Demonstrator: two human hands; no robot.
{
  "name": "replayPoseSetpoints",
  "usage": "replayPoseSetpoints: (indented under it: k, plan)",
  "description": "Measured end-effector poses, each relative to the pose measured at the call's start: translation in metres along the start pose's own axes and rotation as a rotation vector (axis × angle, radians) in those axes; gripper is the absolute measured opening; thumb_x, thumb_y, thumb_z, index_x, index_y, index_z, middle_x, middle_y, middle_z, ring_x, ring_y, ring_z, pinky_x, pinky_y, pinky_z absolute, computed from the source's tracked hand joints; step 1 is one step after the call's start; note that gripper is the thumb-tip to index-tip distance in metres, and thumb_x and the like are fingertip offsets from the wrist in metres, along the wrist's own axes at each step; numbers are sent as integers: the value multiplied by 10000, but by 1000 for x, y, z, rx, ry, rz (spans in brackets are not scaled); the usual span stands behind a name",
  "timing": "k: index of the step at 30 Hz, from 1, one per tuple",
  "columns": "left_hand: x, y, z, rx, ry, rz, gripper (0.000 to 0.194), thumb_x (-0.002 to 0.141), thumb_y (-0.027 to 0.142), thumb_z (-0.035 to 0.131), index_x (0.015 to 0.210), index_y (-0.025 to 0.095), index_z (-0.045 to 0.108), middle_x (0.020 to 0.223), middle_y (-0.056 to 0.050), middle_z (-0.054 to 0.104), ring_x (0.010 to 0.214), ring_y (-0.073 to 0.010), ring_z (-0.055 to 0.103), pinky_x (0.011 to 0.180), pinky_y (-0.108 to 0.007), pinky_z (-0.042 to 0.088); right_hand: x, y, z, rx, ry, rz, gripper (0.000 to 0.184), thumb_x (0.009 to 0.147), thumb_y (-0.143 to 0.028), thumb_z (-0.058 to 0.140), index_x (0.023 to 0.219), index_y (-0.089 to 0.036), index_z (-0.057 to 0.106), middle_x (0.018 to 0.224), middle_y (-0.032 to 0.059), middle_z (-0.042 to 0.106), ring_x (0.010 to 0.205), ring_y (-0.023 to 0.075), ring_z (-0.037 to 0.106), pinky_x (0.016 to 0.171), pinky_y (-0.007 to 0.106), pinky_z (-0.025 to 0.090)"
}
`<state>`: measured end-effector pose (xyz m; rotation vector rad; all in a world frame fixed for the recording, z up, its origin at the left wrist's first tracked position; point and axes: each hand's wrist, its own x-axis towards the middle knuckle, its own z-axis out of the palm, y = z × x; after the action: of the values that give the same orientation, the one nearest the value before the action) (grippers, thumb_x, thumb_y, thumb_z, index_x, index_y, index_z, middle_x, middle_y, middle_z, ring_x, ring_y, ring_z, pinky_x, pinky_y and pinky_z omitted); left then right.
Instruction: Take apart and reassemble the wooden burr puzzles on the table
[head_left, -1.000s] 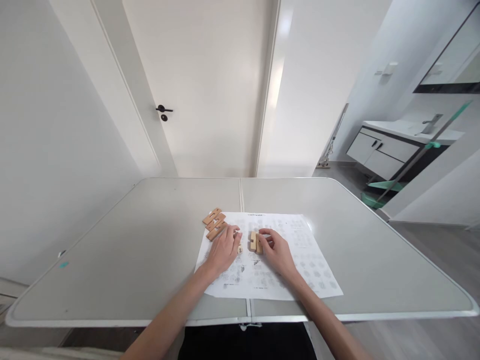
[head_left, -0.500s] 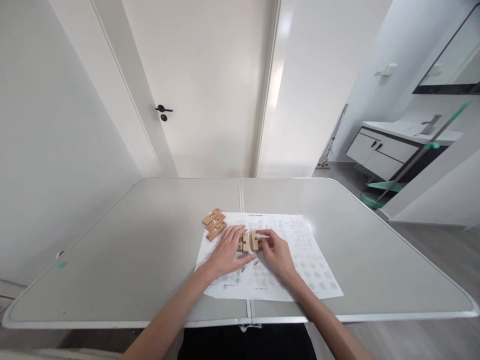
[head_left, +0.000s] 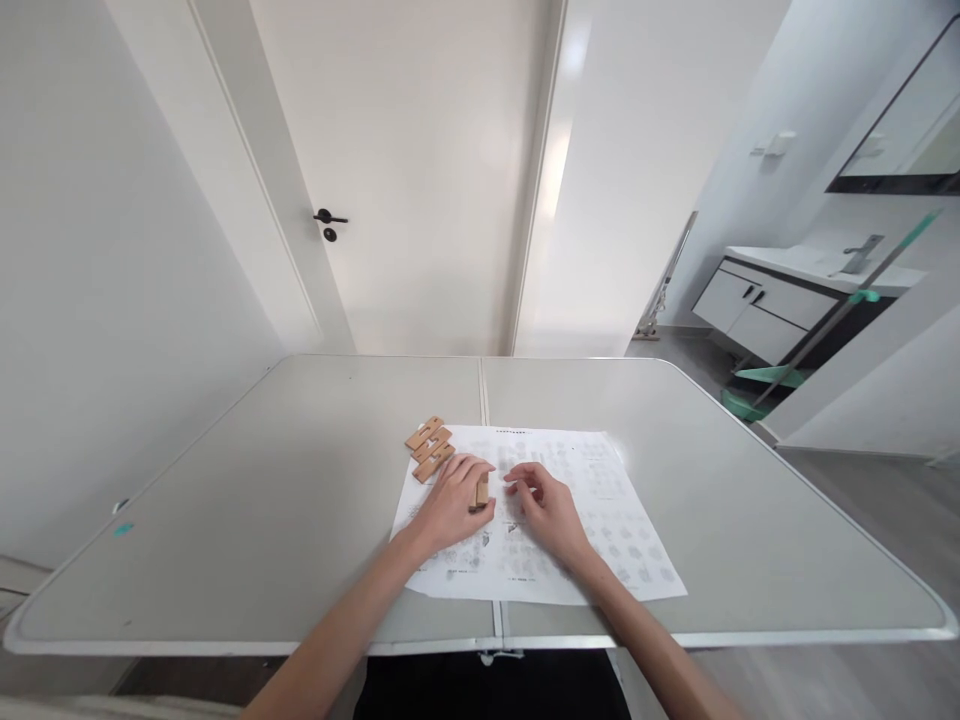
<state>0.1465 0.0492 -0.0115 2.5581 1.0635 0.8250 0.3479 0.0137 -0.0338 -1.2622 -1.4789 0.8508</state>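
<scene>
My left hand [head_left: 452, 504] rests on a printed paper sheet [head_left: 600, 520], its fingers curled round a small wooden block [head_left: 481, 493]. Just to the right, my right hand [head_left: 544, 505] hovers over the sheet with its fingers bent and slightly apart; nothing shows in it, and its fingertips are close to the block. Three notched wooden pieces [head_left: 429, 448] lie side by side at the sheet's far left corner, just beyond my left hand.
The sheet lies on a grey folding table [head_left: 262, 500] with a seam down its middle. Behind the table is a white door with a black handle [head_left: 328, 218]. A vanity cabinet [head_left: 765, 305] and a green mop [head_left: 757, 385] stand at the right.
The two hands brought separate wooden pieces together. The left hand now holds the block alone, and the right hand has let go and drawn its fingers back a little.
</scene>
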Motion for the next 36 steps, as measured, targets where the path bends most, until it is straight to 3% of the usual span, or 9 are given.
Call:
replayPoseSetpoints:
  k: [5, 10, 14, 20, 26, 31, 36]
  plan:
    - [-2, -10, -11, 116, 37, 13, 493, 843, 190, 654, 1319, 251, 542, 1408, -105, 557, 1387, -325, 440, 1165, -527, 403, -1, -2, 0, -43, -13, -28, 173, 988, -297, 464, 1039, -234, 617, 1031, 64, 754, 811, 205, 724, 648, 302, 527]
    - [-9, -27, -36, 172, 67, 32, 547, 838, 239, 675, 1360, 251, 509, 1513, -118, 474, 1484, -348, 326, 1215, -557, 325, -2, -7, -1, -52, -19, -19, 172, 983, -298, 470, 1020, -231, 624, 973, 54, 755, 772, 200, 706, 651, 304, 522]
    - [-14, -42, -54, 157, 80, 9, 616, 867, 345, 705, 1427, 274, 458, 1566, -117, 425, 1482, -348, 326, 1208, -543, 328, -2, -8, -2, -56, -32, -14, 177, 985, -314, 470, 1012, -234, 625, 969, 55, 758, 745, 201, 694, 649, 309, 515]
    - [-22, -94, -68, 248, 288, -185, 337, 991, 365, 526, 1310, 257, 528, 1456, -120, 520, 1397, -321, 426, 1196, -558, 322, -2, -9, -2, -66, -38, -12, 181, 977, -310, 469, 1002, -232, 631, 943, 57, 757, 754, 211, 691, 665, 315, 517]
    - [-33, -137, -65, 344, 303, -319, 351, 960, 391, 519, 1255, 204, 557, 1344, -156, 580, 1315, -339, 489, 1165, -561, 348, -3, -10, -2, -95, -56, -9, 191, 978, -305, 460, 993, -234, 637, 932, 51, 751, 709, 201, 660, 641, 307, 501]
    - [-35, -141, -59, 360, 258, -311, 346, 948, 392, 518, 1214, 184, 589, 1324, -172, 593, 1291, -342, 497, 1134, -553, 383, -1, -10, 0, -109, -54, -20, 193, 976, -306, 465, 975, -232, 643, 909, 42, 748, 664, 186, 634, 624, 298, 497]
    - [-35, -129, -65, 338, 282, -274, 300, 955, 391, 535, 1173, 209, 633, 1281, -141, 622, 1255, -328, 513, 1129, -526, 394, -7, -18, -4, -101, -78, -9, 198, 990, -323, 471, 968, -234, 647, 896, 47, 744, 704, 202, 652, 643, 306, 515]
